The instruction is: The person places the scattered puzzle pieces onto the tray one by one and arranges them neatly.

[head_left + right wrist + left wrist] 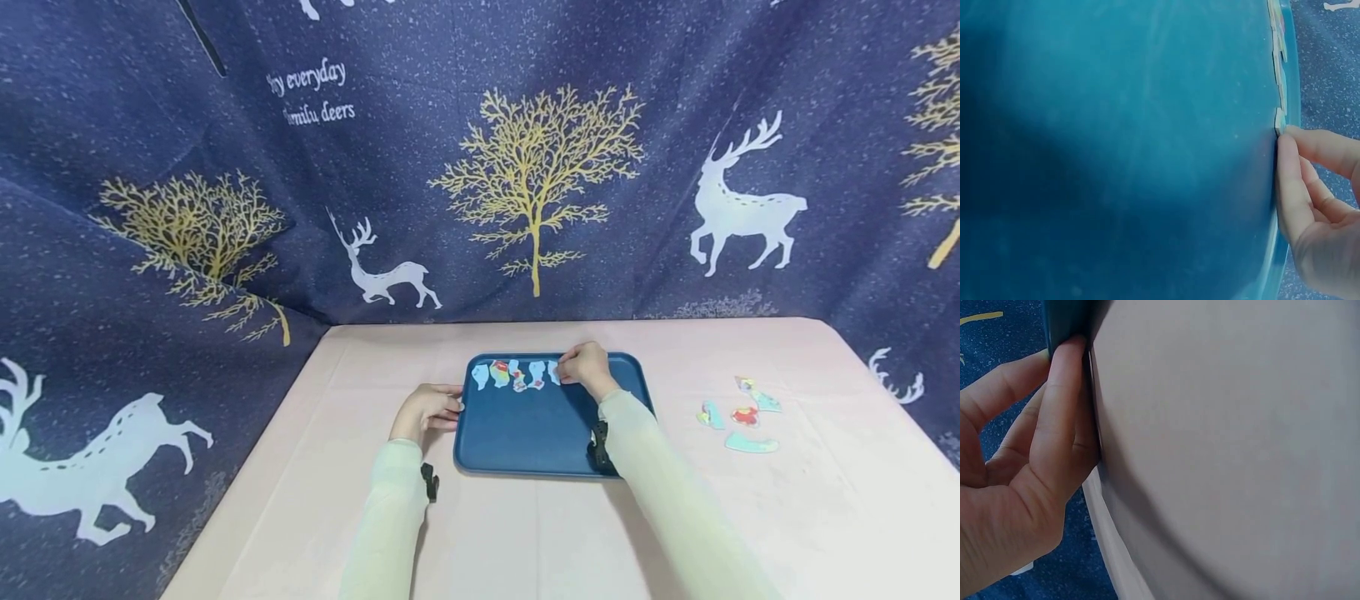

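Observation:
A dark blue rectangular tray (517, 433) lies on the table. Along its far edge runs a row of flat, irregular light-blue puzzle pieces, among them a red-and-yellow patterned one (499, 373). At the right end of that row my right hand (588, 368) pinches a small light-blue puzzle piece (1280, 120) between thumb and fingertips, against the tray's floor near the rim. My left hand (429, 410) grips the tray's left rim, thumb and fingers at the edge; the left wrist view shows the fingers (1060, 419) at the rim.
To the right of the tray, several loose puzzle pieces lie on the pale pink tablecloth (525, 533), including a red one (746, 416) and a long light-blue one (752, 443). Behind the table hangs a dark blue cloth (465, 275) printed with deer and trees.

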Demonstrator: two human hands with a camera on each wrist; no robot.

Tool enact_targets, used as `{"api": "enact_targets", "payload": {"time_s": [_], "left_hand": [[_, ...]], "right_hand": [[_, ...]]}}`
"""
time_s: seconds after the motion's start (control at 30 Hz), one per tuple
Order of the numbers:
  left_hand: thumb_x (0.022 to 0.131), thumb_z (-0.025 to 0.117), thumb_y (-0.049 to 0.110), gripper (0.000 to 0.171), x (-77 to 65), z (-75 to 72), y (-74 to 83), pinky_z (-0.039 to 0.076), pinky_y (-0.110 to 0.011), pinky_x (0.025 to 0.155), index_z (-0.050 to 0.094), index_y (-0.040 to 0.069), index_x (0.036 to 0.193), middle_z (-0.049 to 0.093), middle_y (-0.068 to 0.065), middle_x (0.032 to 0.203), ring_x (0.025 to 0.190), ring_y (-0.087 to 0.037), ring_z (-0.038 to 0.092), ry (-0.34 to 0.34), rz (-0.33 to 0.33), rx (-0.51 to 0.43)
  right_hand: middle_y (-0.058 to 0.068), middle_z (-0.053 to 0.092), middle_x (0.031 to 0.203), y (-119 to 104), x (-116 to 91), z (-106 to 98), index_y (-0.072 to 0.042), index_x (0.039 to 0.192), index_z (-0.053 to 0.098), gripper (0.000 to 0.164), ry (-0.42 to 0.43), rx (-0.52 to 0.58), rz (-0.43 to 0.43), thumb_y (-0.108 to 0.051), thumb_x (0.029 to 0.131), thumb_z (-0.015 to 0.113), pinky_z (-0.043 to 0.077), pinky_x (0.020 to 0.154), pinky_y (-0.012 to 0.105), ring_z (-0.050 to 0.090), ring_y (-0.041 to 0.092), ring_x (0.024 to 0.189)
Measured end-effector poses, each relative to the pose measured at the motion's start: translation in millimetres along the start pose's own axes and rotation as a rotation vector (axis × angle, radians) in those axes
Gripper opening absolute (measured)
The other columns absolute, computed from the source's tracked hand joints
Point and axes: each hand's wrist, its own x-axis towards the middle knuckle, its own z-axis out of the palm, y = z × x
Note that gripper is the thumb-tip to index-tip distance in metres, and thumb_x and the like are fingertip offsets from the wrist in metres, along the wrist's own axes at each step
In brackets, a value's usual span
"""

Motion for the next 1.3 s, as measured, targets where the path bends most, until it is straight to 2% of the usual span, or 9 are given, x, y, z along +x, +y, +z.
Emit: {"api": "enact_targets", "payload": {"time_s": [0.27,0.4,0.5,0.7,0.83,1.03,1.2,1.3], "left_hand": [[0.085,0.06,-0.009,0.048,-0.3,-0.2,1.9,0.062,-0.031,0.069,0.056,0.0,0.132,0.063,-0.01,0.08,0.068,-0.018,0.062,-0.001,-0.004,0.001],[0.085,0.06,-0.01,0.047,-0.2,0.6,2.0,0.062,-0.031,0.07,0.057,0.0,0.132,0.062,-0.011,0.081,0.068,-0.018,0.062,-0.002,-0.003,0.002],[0.085,0.06,-0.01,0.048,-0.2,0.9,1.7,0.062,-0.031,0.07,0.057,-0.001,0.132,0.062,-0.011,0.081,0.069,-0.018,0.062,-0.006,0.001,-0.001],[0.085,0.061,-0.01,0.049,-0.1,0.3,0.8,0.062,-0.03,0.069,0.057,0.001,0.132,0.063,-0.011,0.081,0.068,-0.017,0.062,0.001,-0.004,0.001],[0.085,0.061,-0.01,0.048,0.8,-0.4,-0.1,0.062,-0.03,0.069,0.057,0.002,0.132,0.063,-0.011,0.081,0.068,-0.017,0.062,-0.002,-0.006,0.003],[0.085,0.061,-0.009,0.048,1.1,-0.3,-0.5,0.062,-0.031,0.07,0.057,0.0,0.132,0.063,-0.011,0.082,0.068,-0.017,0.062,-0.014,0.003,0.006],[0.085,0.061,-0.009,0.049,-0.2,-0.5,0.4,0.062,-0.03,0.069,0.057,0.001,0.132,0.063,-0.011,0.081,0.068,-0.017,0.062,-0.01,-0.001,0.005],[0.085,0.061,-0.009,0.049,-1.3,-1.0,0.6,0.062,-0.03,0.068,0.057,0.001,0.132,0.063,-0.011,0.081,0.067,-0.017,0.062,-0.008,-0.001,0.008]], "right_hand": [[0.024,0.067,0.1,1.3,-1.2,-7.4,0.014,0.107,0.063,0.023,-0.109,0.116,-0.071,0.002,0.088,0.064,0.061,0.076,0.033,0.068,0.022,0.078],[0.025,0.065,0.107,-0.4,-1.9,-15.6,0.014,0.116,0.06,0.029,-0.161,0.116,-0.121,-0.002,0.091,0.061,0.06,0.083,0.035,0.066,0.029,0.093],[0.026,0.063,0.113,-1.0,-3.3,-25.6,0.013,0.119,0.059,0.032,-0.163,0.103,-0.155,-0.005,0.092,0.061,0.058,0.087,0.039,0.063,0.035,0.102],[0.032,0.061,0.114,5.0,-7.7,-51.5,0.017,0.119,0.056,0.034,-0.099,0.091,-0.239,-0.002,0.091,0.06,0.058,0.087,0.044,0.063,0.034,0.098],[0.031,0.059,0.118,10.4,-12.0,-70.8,0.015,0.122,0.055,0.036,-0.062,0.059,-0.235,-0.005,0.093,0.059,0.057,0.089,0.041,0.063,0.027,0.097],[0.03,0.059,0.118,17.2,-21.2,-99.2,0.013,0.125,0.055,0.039,-0.019,0.004,-0.221,-0.01,0.094,0.058,0.058,0.087,0.035,0.063,0.027,0.099],[0.03,0.06,0.118,27.0,-29.2,-122.9,0.012,0.124,0.056,0.038,0.034,-0.041,-0.246,-0.01,0.094,0.059,0.059,0.08,0.026,0.063,0.006,0.083],[0.031,0.058,0.121,33.8,-33.4,-136.1,0.012,0.126,0.055,0.038,0.047,-0.06,-0.249,-0.011,0.095,0.058,0.059,0.078,0.024,0.063,0.003,0.081]]}}
